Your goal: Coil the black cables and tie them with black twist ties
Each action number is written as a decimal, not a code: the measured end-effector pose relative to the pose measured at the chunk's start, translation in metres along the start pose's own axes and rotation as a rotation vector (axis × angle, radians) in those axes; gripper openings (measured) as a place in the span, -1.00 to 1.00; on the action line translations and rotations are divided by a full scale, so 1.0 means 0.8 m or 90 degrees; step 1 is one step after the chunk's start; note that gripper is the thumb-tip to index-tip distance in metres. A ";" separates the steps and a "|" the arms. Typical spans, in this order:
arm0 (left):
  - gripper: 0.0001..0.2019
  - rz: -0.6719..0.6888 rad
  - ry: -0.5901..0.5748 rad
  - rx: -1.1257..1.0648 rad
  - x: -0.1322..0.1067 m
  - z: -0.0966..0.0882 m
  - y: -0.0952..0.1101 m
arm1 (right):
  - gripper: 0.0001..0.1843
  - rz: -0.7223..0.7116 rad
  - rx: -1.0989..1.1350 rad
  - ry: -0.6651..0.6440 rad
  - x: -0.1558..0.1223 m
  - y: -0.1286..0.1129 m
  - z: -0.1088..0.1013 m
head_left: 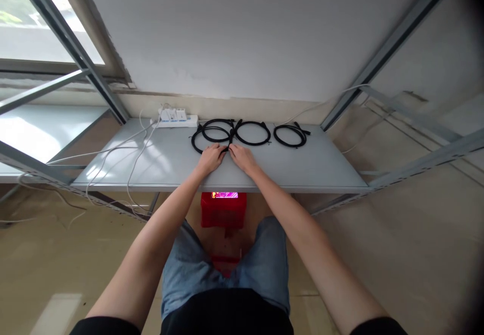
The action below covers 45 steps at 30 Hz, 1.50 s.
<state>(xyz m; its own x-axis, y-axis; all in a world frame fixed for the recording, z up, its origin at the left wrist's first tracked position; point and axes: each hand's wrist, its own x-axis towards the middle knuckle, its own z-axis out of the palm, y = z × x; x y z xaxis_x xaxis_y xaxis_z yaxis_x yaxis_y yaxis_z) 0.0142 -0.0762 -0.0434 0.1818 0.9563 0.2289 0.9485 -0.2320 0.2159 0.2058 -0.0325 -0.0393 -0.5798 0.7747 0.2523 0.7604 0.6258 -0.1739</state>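
Both my hands rest on a grey metal shelf [159, 166] in front of me. My left hand [212, 156] and my right hand [242, 156] meet at the near edge of a coiled black cable [209, 138], fingers curled and pinching it. The exact grip is small in the picture. Behind it lie three more black cable coils: one [218, 123] at the back left, one [252, 132] in the middle, and one [290, 135] to the right, all flat on the shelf.
A white power strip [174, 118] with plugs sits at the back left of the shelf, white cords [124, 148] trailing off to the left. Slanted metal frame bars stand on both sides. A red crate [223, 211] stands below the shelf by my knees.
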 end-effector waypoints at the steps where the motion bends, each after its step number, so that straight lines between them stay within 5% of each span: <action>1: -0.52 -0.001 0.001 0.001 0.000 0.000 0.000 | -0.55 0.002 0.002 -0.003 0.000 -0.001 -0.001; 45: -0.52 -0.015 -0.008 -0.007 0.000 -0.006 0.005 | -0.58 0.010 -0.013 -0.003 -0.004 -0.004 -0.006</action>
<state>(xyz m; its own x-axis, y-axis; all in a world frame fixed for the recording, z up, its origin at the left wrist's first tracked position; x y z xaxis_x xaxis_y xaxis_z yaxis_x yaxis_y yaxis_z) 0.0170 -0.0784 -0.0380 0.1629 0.9638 0.2112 0.9496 -0.2113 0.2315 0.2068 -0.0373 -0.0351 -0.5695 0.7844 0.2457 0.7748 0.6121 -0.1584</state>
